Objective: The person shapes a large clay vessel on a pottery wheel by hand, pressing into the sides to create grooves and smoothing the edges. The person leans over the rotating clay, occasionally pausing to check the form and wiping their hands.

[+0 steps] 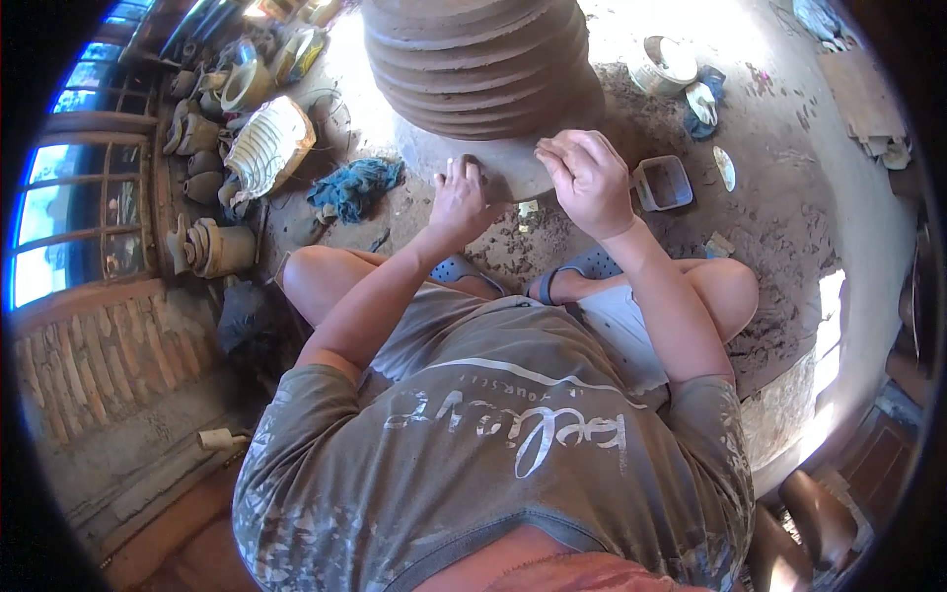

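A large brown clay pot (478,69) with thick horizontal ridges stands in front of me, its top cut off by the upper edge of the view. It rests on a round, clay-smeared base (523,168). My left hand (459,202) lies on the near left of that base, fingers stretched out, beside a dark patch of clay. To the right, my right hand (592,183) is raised just off the pot's foot. Its fingers are curled and pinched together; whatever they hold, if anything, is too small to make out.
A blue-green rag (355,189) lies left of the base. On the right are a clear plastic tub (664,184), a pale bucket (663,66) and a white cloth or glove (701,103). Several clay pots and a ribbed pale piece (268,148) line the left wall beneath windows.
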Tool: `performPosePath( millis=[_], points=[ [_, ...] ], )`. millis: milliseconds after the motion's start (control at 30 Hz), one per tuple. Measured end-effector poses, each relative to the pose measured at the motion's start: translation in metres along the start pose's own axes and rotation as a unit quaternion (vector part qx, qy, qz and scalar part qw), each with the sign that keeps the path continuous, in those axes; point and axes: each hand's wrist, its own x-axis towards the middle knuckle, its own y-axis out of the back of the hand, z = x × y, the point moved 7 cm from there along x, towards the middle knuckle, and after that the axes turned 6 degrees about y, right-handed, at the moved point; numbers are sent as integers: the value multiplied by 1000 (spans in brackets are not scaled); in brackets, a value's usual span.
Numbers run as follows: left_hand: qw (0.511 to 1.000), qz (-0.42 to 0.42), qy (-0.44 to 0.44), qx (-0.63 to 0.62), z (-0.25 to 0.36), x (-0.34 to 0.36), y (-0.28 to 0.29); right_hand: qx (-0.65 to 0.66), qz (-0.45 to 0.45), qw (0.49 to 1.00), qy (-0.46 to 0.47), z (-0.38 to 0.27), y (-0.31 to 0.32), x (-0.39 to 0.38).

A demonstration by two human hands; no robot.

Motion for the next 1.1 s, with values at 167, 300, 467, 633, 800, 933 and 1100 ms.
performPosePath(
  millis=[167,300,467,633,800,933,1100],
  points=[
    [999,22,37,9,27,-11,-2,-63,-15,989,133,-17,-17,22],
    [998,36,43,23,18,-8,3,-114,-37,972,202,-21,-29,31],
    [999,15,28,-2,-4,2,16,-147,-35,957,247,-30,-35,38],
    [1000,11,-10,14,-29,5,35,-131,-54,956,255,-23,-37,35],
    [998,-22,-28,52,-62,19,45,-114,-60,959,252,-14,-30,36],
    [994,-41,-83,59,-83,30,53,-98,-59,959,260,-5,-22,37],
    [990,-77,-77,94,-93,41,68,-86,-51,959,266,13,-8,39]
  ],
)
